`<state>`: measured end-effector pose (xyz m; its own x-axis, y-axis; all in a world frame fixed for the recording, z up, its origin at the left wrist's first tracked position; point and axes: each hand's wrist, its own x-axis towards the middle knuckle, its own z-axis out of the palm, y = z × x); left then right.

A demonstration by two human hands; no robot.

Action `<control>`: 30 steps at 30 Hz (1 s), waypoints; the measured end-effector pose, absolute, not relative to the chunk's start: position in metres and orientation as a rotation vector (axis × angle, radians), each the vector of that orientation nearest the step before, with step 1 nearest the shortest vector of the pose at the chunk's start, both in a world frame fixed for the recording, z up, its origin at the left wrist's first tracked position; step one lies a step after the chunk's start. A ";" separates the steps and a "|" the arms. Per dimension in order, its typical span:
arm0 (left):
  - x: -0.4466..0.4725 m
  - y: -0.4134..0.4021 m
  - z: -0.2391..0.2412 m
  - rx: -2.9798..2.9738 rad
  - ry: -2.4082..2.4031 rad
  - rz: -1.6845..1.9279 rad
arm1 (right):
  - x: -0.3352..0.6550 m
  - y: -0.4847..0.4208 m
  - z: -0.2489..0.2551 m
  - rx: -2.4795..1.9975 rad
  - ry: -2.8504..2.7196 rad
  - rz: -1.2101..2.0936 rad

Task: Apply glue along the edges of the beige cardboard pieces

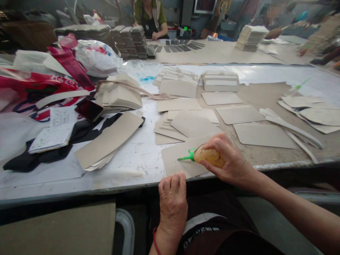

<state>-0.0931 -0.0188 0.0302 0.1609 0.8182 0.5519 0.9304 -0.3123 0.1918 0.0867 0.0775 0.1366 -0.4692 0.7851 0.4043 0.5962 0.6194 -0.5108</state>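
From my remote seat, my right hand [230, 161] is closed around an amber plastic squeeze bottle [209, 156] lying nearly level. Its green nozzle [186, 157] points left over a flat grey-beige card panel with rounded corners [172, 163]. That panel lies right at the near metal edge of the white worktable [79, 193], and its lower edge seems to run out to the lip. My left hand [172, 200] holds nothing. It lies flat with fingers together and its fingertips at the panel's near edge, just beside the table lip and close under the nozzle.

Behind the bottle, a loose overlapping pile of similar card panels [186, 124] crowds in, touching or overlapping the working panel's far side. To the right, single grey panels [262, 135] lie flat and apart, with thin pale card strips [292, 128] beyond them. The table is open between these panels and the near edge.

To the left there is a bare strip of white tabletop, then a fanned stack of long curved card pieces [110, 140] lying partly on black cloth [39, 157]. Red and white plastic bags [39, 86] fill the far left. A co-worker in a green top [151, 16] sits at the far side, well apart.
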 end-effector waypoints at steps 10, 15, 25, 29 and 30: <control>-0.093 -0.019 0.030 -2.242 -1.721 -0.869 | 0.075 0.075 0.138 -1.005 -2.253 0.450; -0.094 -0.019 0.031 -2.232 -1.711 -0.867 | 0.085 0.073 0.146 -1.059 -2.280 0.435; -0.094 -0.018 0.031 -2.219 -1.692 -0.882 | 0.070 0.074 0.141 -1.075 -2.270 0.306; -0.093 -0.018 0.030 -2.218 -1.694 -0.881 | 0.068 0.071 0.140 -1.003 -2.281 0.366; -0.093 -0.018 0.030 -2.219 -1.694 -0.876 | 0.069 0.070 0.140 -0.991 -2.287 0.388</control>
